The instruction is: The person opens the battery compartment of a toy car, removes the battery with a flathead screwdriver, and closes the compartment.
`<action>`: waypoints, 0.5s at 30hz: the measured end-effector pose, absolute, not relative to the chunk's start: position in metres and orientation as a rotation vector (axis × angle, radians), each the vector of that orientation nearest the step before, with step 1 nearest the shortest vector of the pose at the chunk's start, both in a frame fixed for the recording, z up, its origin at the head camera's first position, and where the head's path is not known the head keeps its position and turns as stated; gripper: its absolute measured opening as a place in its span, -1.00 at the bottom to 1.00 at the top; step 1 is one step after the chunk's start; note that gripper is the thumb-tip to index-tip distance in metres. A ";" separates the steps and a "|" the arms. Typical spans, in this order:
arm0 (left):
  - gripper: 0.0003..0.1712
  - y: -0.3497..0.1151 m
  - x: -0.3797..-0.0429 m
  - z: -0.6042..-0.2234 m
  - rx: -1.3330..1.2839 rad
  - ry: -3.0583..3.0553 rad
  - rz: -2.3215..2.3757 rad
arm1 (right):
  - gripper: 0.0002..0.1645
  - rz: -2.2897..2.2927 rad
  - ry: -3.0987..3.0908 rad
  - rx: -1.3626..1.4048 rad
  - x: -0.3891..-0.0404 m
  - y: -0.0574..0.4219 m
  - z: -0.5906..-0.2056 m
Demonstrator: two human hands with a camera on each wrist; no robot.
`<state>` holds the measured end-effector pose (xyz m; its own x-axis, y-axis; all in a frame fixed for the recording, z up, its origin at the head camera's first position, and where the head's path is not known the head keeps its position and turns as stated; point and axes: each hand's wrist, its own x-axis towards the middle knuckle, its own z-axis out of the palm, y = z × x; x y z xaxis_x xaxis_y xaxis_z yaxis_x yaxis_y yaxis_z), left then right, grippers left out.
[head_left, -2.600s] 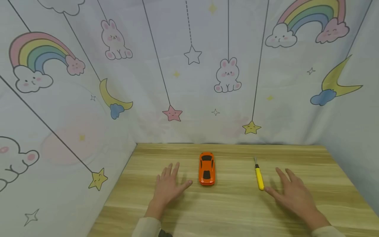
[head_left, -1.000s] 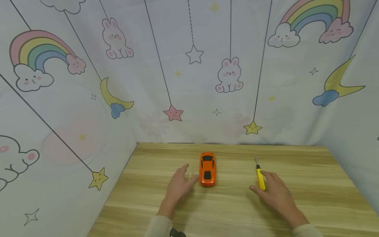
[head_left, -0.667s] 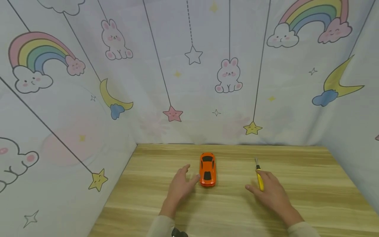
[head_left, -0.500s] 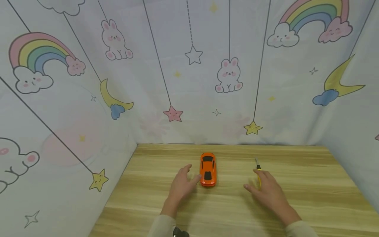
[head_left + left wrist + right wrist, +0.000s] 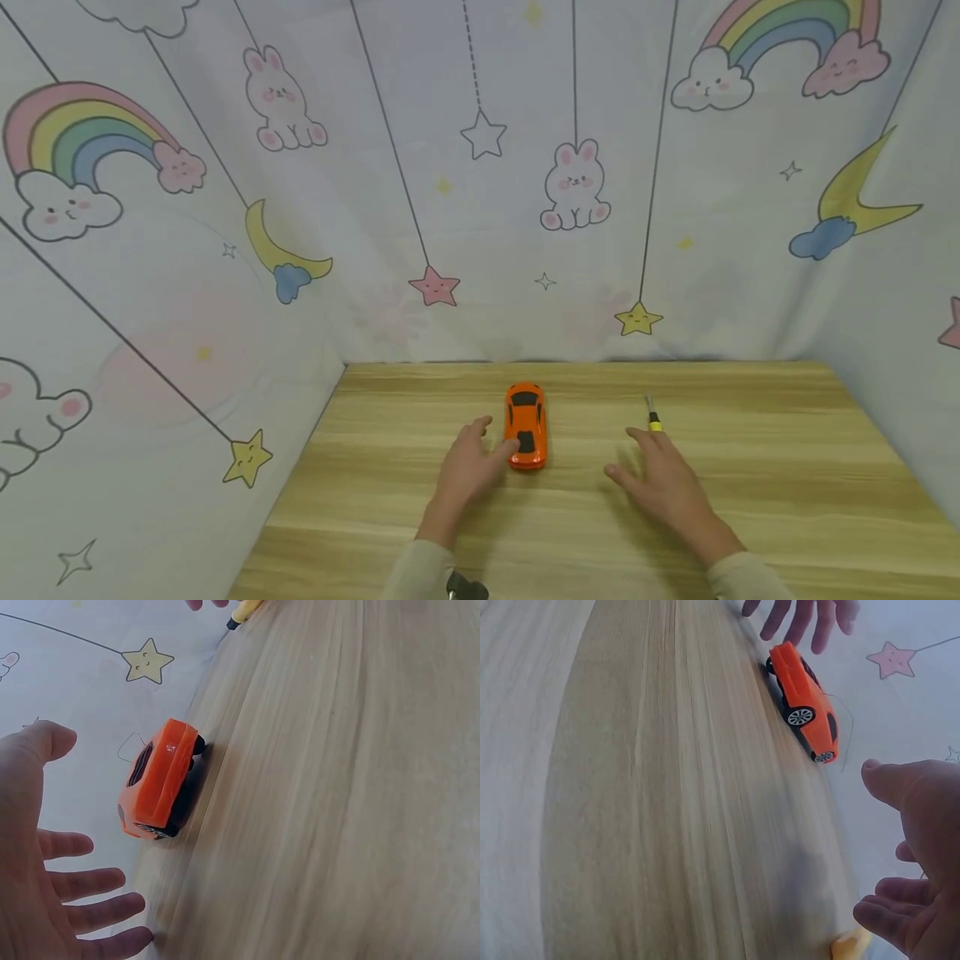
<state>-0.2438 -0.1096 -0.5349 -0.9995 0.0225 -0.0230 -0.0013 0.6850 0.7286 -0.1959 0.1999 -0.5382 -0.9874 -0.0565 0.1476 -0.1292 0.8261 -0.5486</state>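
An orange toy car (image 5: 527,423) with black windows stands on the wood-grain table. My left hand (image 5: 468,468) is at its left side, fingers loosely extended; in the head view the thumb overlaps the car's rear corner. The left wrist view shows a gap between that hand and the car (image 5: 159,780). To the right lies a yellow-handled screwdriver (image 5: 653,417), its metal tip pointing away from me. My right hand (image 5: 671,485) hides most of the handle in the head view. Its thumb and fingers are spread, with nothing between them.
A pale curtain (image 5: 502,217) printed with rainbows, rabbits and stars rises behind the table (image 5: 585,542) and along its left and right sides. Dark gear (image 5: 467,586) sits at my left wrist, by the light sleeve.
My left hand has moved right, up to the car. The right hand has come leftward from beside the screwdriver to over its handle. Car and screwdriver have stayed in place.
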 end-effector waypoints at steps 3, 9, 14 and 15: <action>-0.07 -0.108 -0.245 -0.536 0.017 2.852 1.242 | -0.08 0.897 -2.873 0.166 -0.197 0.198 -0.540; -0.08 -0.108 -0.243 -0.538 0.007 2.845 1.247 | -0.08 0.947 -2.854 0.185 -0.198 0.188 -0.543; -0.11 -0.107 -0.241 -0.538 0.022 2.832 1.234 | -0.07 0.965 -2.873 0.177 -0.201 0.179 -0.544; -0.11 -0.106 -0.241 -0.538 0.025 2.828 1.238 | -0.07 0.967 -2.877 0.183 -0.201 0.177 -0.544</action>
